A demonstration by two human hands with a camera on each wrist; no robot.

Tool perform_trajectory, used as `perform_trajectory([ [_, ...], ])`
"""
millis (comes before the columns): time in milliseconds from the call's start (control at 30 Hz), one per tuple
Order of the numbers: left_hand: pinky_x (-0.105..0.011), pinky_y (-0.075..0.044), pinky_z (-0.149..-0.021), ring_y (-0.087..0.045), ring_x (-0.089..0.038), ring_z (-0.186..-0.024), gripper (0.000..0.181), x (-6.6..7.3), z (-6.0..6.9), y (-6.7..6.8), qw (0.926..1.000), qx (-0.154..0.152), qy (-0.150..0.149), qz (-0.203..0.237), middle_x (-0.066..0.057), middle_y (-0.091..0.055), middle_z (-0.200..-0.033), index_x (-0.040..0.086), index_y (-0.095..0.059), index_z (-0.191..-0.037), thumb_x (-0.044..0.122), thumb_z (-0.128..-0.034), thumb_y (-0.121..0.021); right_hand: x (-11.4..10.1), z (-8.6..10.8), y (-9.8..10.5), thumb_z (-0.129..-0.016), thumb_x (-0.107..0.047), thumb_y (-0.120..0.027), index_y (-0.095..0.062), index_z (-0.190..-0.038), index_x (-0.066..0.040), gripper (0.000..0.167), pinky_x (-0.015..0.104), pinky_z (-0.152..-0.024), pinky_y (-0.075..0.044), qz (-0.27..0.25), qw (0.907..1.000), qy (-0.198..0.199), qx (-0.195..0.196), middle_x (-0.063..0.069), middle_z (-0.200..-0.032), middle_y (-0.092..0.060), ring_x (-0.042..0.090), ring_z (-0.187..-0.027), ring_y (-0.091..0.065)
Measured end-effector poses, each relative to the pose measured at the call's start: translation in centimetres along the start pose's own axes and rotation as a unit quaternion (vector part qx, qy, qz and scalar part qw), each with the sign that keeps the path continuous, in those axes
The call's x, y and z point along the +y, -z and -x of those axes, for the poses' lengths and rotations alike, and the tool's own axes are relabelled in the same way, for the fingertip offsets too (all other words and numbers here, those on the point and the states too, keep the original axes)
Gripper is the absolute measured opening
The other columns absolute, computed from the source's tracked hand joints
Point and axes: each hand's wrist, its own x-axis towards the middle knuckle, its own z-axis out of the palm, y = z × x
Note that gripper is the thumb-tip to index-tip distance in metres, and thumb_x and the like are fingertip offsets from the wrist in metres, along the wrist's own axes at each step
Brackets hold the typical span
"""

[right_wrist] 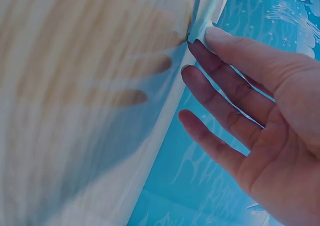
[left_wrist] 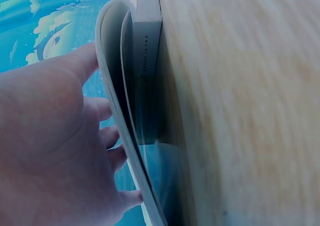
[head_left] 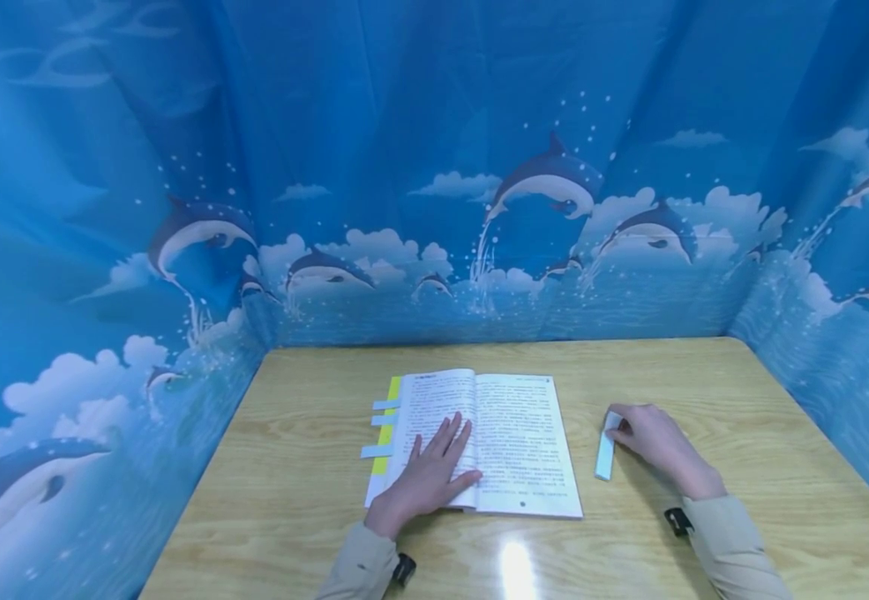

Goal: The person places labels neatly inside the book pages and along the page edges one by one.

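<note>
An open book [head_left: 524,442] with printed text lies on the wooden table. Spread fingers of my left hand [head_left: 434,477] press on its left page, near the fold. From the left wrist view, that hand [left_wrist: 55,141] rests along the curved pages [left_wrist: 112,51], the thumb and fingers extended. To the right of the book, my right hand [head_left: 655,442] pinches the far end of a light blue sticky note strip [head_left: 604,458] between thumb and forefinger. The right wrist view has this hand [right_wrist: 245,101] gripping the strip's end [right_wrist: 201,28] at the tabletop, the other fingers loosely extended.
Several pale blue tabs [head_left: 377,452] stick out past the book's left edge, over a yellow strip [head_left: 385,437]. The wooden table [head_left: 292,467] reaches back to a blue dolphin-print curtain [head_left: 404,183], which also hangs on both sides. A black band [head_left: 677,522] circles each wrist.
</note>
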Motion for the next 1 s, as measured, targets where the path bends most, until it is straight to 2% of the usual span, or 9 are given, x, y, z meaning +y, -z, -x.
perform_trajectory([
  [233,-0.064,-0.005,-0.123,-0.007,-0.027,-0.157,0.077,-0.01,-0.08,-0.04,1.0000,-0.002,0.001,0.000,-0.006,-0.004,-0.171,0.016,-0.015,-0.164,0.054,-0.1046,-0.044,0.16,-0.10,-0.25,-0.086,-0.006,-0.078,-0.069,-0.084,-0.013,0.011,0.035,-0.061,-0.054,-0.004,0.9999,-0.006,-0.010,-0.004,-0.074,-0.068,0.009,-0.067,-0.061],
  [567,-0.064,-0.006,-0.122,-0.007,-0.027,-0.157,0.076,-0.07,-0.19,-0.07,1.0000,0.001,0.001,-0.005,-0.006,-0.004,-0.171,0.016,-0.015,-0.164,0.053,-0.1048,-0.045,0.02,-0.01,-0.04,-0.087,-0.003,-0.076,-0.069,-0.085,-0.012,0.012,0.036,-0.062,-0.055,-0.011,0.9999,0.006,0.002,-0.003,-0.075,-0.068,0.011,-0.067,-0.062],
  [1000,-0.064,-0.006,-0.123,-0.007,-0.027,-0.157,0.076,-0.16,-0.12,-0.10,1.0000,-0.001,0.001,-0.003,-0.006,-0.003,-0.171,0.016,-0.014,-0.164,0.053,-0.1049,-0.044,-0.15,-0.02,0.00,-0.089,-0.001,-0.073,-0.069,-0.086,-0.012,0.013,0.039,-0.064,-0.055,-0.015,0.9998,-0.001,0.012,0.000,-0.078,-0.070,0.015,-0.071,-0.064],
])
